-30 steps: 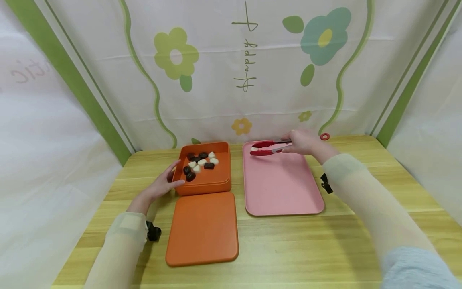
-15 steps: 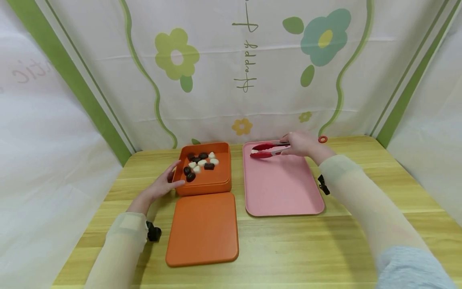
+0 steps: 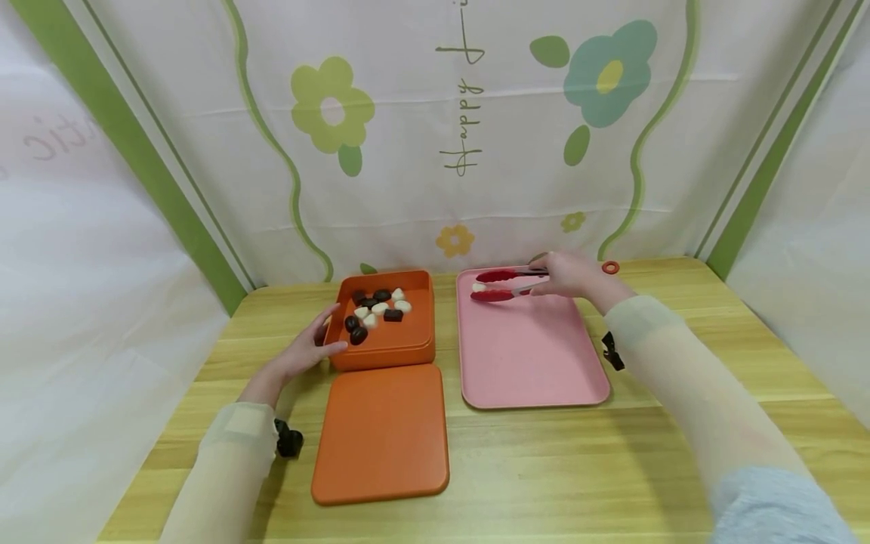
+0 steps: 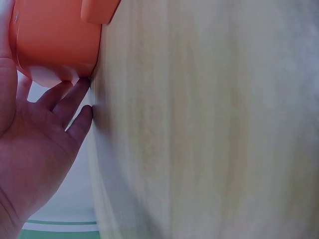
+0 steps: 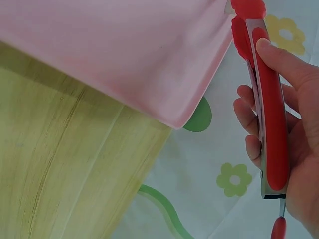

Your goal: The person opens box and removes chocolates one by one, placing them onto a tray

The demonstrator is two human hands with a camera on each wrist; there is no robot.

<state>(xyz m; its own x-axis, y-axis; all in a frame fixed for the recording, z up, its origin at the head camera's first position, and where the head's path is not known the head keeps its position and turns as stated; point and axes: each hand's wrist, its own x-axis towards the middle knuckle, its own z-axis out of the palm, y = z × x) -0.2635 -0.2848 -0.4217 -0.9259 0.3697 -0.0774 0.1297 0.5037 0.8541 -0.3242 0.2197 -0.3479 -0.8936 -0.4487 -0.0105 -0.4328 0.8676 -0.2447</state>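
In the head view my left hand (image 3: 304,349) rests against the left side of an orange box (image 3: 381,357), its thumb along the front rim. Several dark brown and white chocolate-like pieces (image 3: 380,308) lie inside that box. The left wrist view has the fingers (image 4: 72,102) almost straight, touching the box's lower wall. My right hand (image 3: 571,273) grips red-tipped tongs (image 3: 498,295) over the back left of a pink tray (image 3: 533,363). The tong tips stand apart, with one small white piece (image 3: 479,288) between them; whether both touch it I cannot tell.
The box's orange lid (image 3: 381,434) lies flat in front of the box. A wooden table (image 3: 544,476) bears everything. White printed cloth (image 3: 408,174) hangs behind the tray and box, and along both sides.
The tong tips have spread apart a little and shifted slightly toward the front with the white piece between them. My left hand stays at the box.
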